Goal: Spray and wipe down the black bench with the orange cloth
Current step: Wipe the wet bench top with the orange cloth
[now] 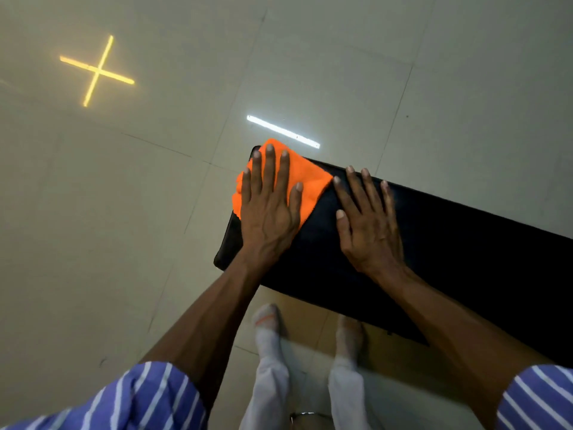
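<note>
Looking down at a pale tiled floor [139, 212], and out on the far left I've got a glowing yellow cross [97, 70] shining off the tiles. Moving right, there's a white strip of light [282, 131] reflected on the floor just beyond the bench's far edge.

Now the black bench [449, 252] itself: it runs from the middle of my view away to the right, its rounded left end sitting over the tiles. The orange cloth [307, 178] lies on that left end, at the far corner, its left edge hanging a little past the end of the bench.

Left hand [269, 209] is flat on the cloth, palm down, fingers straight and spread, pressing it to the bench top; fingertips reach almost to the cloth's far edge. The forearm runs back toward me into a blue-and-white striped sleeve [139, 398].

Just right of it, the right hand [370, 225] is planted flat on the bare bench surface, fingers straight and fanned, holding nothing. Its index fingertip sits right beside the cloth's right corner; I can't tell whether it touches. The hands lie side by side, apart.

Near me, below the bench edge, I see white trouser legs [273, 383] and feet on the tiles, blurred.
</note>
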Available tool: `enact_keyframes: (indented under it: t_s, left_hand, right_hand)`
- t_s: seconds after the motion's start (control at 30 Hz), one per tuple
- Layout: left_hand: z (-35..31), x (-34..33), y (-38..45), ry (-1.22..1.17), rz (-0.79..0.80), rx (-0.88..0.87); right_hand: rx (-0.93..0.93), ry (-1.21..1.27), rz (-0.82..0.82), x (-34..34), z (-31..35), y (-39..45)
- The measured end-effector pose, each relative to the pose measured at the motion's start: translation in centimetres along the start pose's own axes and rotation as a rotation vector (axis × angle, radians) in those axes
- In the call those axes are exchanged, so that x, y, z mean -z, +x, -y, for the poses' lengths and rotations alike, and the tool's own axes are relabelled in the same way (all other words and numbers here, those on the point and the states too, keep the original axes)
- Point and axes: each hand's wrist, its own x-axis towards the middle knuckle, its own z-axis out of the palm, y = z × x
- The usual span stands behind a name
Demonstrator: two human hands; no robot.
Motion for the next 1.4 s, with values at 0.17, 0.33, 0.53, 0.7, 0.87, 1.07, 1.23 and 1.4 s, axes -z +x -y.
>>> enact_keyframes:
  t_s: [0.17,0.33,0.53,0.7,0.87,1.07,1.23,1.4]
  left_hand:
    - [0.9,-0.1,-4.7,-0.007,0.006,0.077]
    - [-0.6,-0.1,0.4,-0.022,0.003,0.158]
    - [-1.0,-0.7,0.6,-0.017,-0.031,0.148]
    - [-0.1,-0.8,-6.2,0.004,-0.063,0.238]
    - [-0.2,-1.0,-7.7,-0.002,-0.049,0.255]
    - [-0.6,-1.0,-0.4,-0.09,-0.048,0.244]
    - [-0.4,-1.5,-6.5,-0.034,-0.12,0.241]
    - [-0.6,-2.4,-13.3,-0.099,-0.156,0.395]
  right_hand:
    - [0.001,-0.013,0.015,0.0,0.0,-0.1]
    - [-0.003,-0.021,0.008,-0.2,0.1,-0.2]
    - [0.007,-0.051,-0.017,-0.4,0.0,-0.3]
    - [0.007,-0.043,-0.004,-0.2,0.1,-0.4]
    - [-0.001,-0.049,-0.003,-0.3,0.1,-0.5]
    - [0.013,-0.058,-0.006,-0.5,0.0,-0.6]
    - [0.021,-0.042,0.069,0.8,0.2,-0.4]
    - [0.144,-0.003,0.143,1.8,0.2,-0.6]
